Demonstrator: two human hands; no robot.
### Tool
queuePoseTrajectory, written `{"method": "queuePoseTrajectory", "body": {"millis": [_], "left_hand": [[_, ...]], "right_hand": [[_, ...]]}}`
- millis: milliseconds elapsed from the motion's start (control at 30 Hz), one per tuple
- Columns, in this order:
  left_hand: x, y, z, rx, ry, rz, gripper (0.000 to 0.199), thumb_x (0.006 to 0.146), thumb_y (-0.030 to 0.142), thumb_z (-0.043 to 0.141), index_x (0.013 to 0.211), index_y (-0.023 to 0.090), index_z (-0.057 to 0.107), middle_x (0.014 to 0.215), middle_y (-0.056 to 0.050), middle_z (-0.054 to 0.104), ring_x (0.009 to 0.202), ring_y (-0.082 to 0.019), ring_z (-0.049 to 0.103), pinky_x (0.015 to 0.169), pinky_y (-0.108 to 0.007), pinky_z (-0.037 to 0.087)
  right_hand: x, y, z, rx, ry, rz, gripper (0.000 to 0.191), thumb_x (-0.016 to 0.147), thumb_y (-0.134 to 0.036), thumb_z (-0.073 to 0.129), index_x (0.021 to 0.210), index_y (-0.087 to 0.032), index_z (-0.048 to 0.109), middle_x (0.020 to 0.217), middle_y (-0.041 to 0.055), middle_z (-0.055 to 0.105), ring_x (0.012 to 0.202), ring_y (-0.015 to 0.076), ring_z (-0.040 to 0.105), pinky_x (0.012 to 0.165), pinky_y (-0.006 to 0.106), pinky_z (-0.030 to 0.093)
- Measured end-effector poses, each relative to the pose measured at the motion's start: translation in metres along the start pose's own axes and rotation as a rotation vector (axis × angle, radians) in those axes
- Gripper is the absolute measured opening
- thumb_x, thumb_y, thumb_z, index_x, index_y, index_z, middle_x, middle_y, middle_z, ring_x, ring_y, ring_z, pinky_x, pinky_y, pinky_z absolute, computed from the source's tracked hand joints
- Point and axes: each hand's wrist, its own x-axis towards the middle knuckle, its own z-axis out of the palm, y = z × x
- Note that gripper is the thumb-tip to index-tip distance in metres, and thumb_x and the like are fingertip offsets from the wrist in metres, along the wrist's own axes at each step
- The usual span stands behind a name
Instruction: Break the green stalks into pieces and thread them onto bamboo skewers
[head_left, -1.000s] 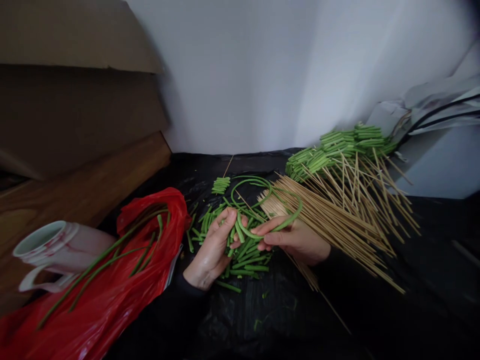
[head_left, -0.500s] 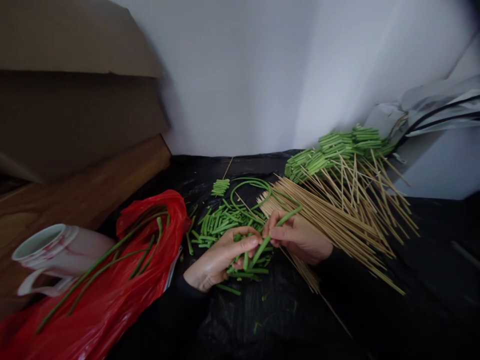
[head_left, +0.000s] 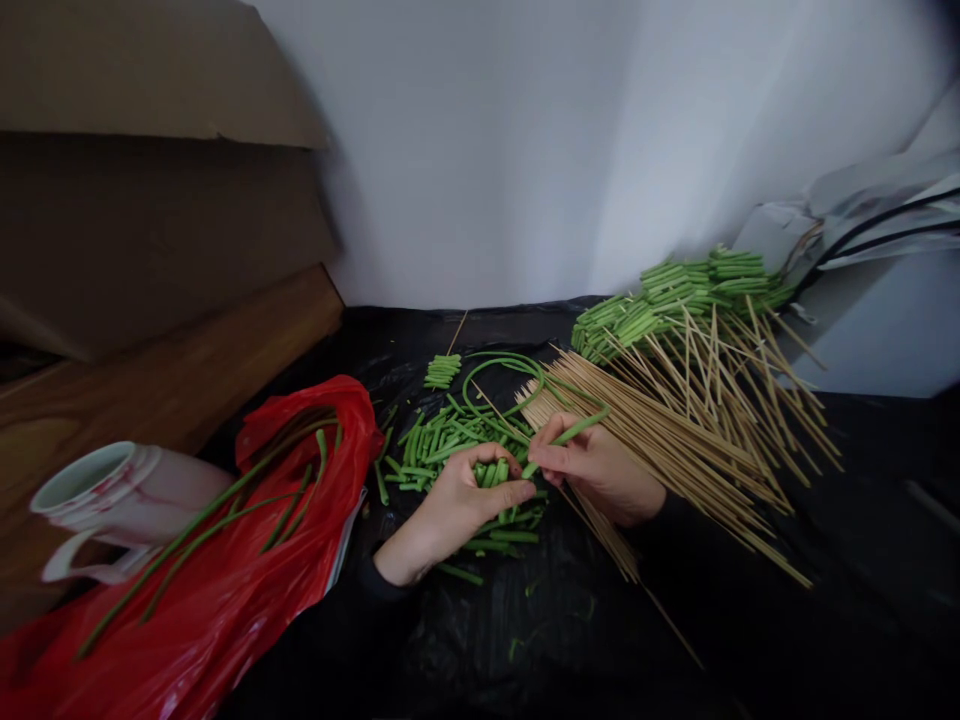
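Observation:
A long garlic scape [head_left: 585,423] is pinched in my right hand [head_left: 604,475], and its tail loops away behind the fingers. Its near end meets the fingertips of my left hand [head_left: 454,510]. My left thumb and fingers are closed around short cut garlic scape pieces [head_left: 493,473]; how many are in the grip is partly hidden. Under and behind both hands lies a loose pile of short green pieces [head_left: 431,440]. Beyond it rests one skewer threaded with a row of pieces [head_left: 442,372].
Bare bamboo skewers [head_left: 645,420] fan out at right, below a stack of threaded skewers [head_left: 675,295]. A red plastic bag [head_left: 247,590] with long scapes and a white mug [head_left: 142,500] are at left. Black plastic sheeting [head_left: 517,640] covers the surface. A cardboard box [head_left: 150,220] stands behind.
The length of scape that stuck out below my fingers no longer shows; its end is now at my fingertips. My left thumb has moved slightly right, across the short pieces.

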Motion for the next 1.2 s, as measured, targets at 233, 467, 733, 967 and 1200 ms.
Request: {"method": "queuePoseTrajectory", "body": {"millis": [233, 467, 733, 967, 1200], "left_hand": [[-0.0016, 0.0062, 0.0019, 0.126, 0.1, 0.092, 0.017, 0.079, 0.033, 0.071, 0.076, 0.017, 0.064, 0.07, 0.001, 0.06, 0.068, -0.013, 0.054, 0.069, -0.025, 0.043], [-0.0007, 0.0011, 0.0005, 0.233, 0.093, 0.183, 0.014, 0.084, 0.03, 0.063, 0.079, 0.017, 0.062, 0.073, 0.001, 0.059, 0.071, -0.013, 0.052, 0.073, -0.026, 0.042], [-0.004, 0.0016, 0.0034, -0.031, 0.106, -0.017, 0.028, 0.084, 0.045, 0.064, 0.086, 0.017, 0.059, 0.061, 0.004, 0.053, 0.05, -0.008, 0.042, 0.05, -0.02, 0.034], [0.0024, -0.0029, 0.0047, -0.297, 0.205, -0.01, 0.032, 0.082, 0.047, 0.067, 0.084, 0.018, 0.054, 0.07, 0.003, 0.057, 0.052, -0.007, 0.05, 0.048, -0.017, 0.04], [0.0014, 0.006, -0.0013, -0.561, 0.094, -0.107, 0.032, 0.084, 0.04, 0.068, 0.077, 0.017, 0.047, 0.065, 0.005, 0.054, 0.04, 0.0, 0.035, 0.035, -0.011, 0.023]], "right_hand": [[0.0019, -0.0069, 0.0009, 0.077, 0.095, 0.012, 0.028, 0.066, -0.036, 0.085, 0.07, -0.018, 0.064, 0.059, -0.0038, 0.059, 0.053, 0.0087, 0.05, 0.052, 0.024, 0.036], [0.0018, -0.0102, 0.001, 0.162, 0.124, 0.028, 0.026, 0.069, -0.033, 0.083, 0.066, -0.019, 0.062, 0.059, -0.0035, 0.059, 0.052, 0.0079, 0.048, 0.05, 0.023, 0.034], [0.0021, -0.0092, 0.0005, 0.212, 0.139, 0.034, 0.026, 0.068, -0.031, 0.083, 0.064, -0.019, 0.06, 0.062, -0.0035, 0.062, 0.053, 0.0078, 0.049, 0.05, 0.022, 0.035], [0.0009, -0.004, 0.0043, 0.134, 0.099, 0.043, 0.025, 0.071, -0.03, 0.08, 0.065, -0.018, 0.059, 0.061, -0.003, 0.062, 0.054, 0.0078, 0.049, 0.051, 0.022, 0.034], [0.0002, -0.0052, 0.0048, 0.166, 0.07, 0.068, 0.023, 0.067, -0.029, 0.079, 0.066, -0.018, 0.059, 0.061, -0.002, 0.063, 0.053, 0.0084, 0.049, 0.05, 0.022, 0.032]]}}
